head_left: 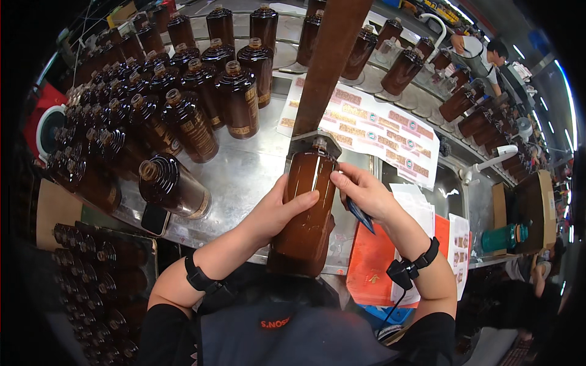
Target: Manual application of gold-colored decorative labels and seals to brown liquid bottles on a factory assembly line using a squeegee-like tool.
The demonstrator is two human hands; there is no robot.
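Upright in front of my body is a brown glass bottle (303, 235), its neck close to a metal plate at the base of a brown post. My left hand (274, 210) is closed round its left side, with the thumb across the front. At the bottle's upper right edge, the thumb and fingertips of my right hand (369, 194) are pinched together. A dark blue, pointed, thin tool (361, 216) sticks out below that hand, held under the curled fingers; its exact kind I cannot make out. The bottle's far side is hidden.
Many brown bottles (198, 137) crowd the metal table at left, near a phone (155, 218). The brown post (326, 67) rises ahead. Label sheets (366, 125) lie behind my right hand, an orange folder (369, 268) below it. Bottles ride a conveyor (421, 110); a person (479, 55) stands beyond.
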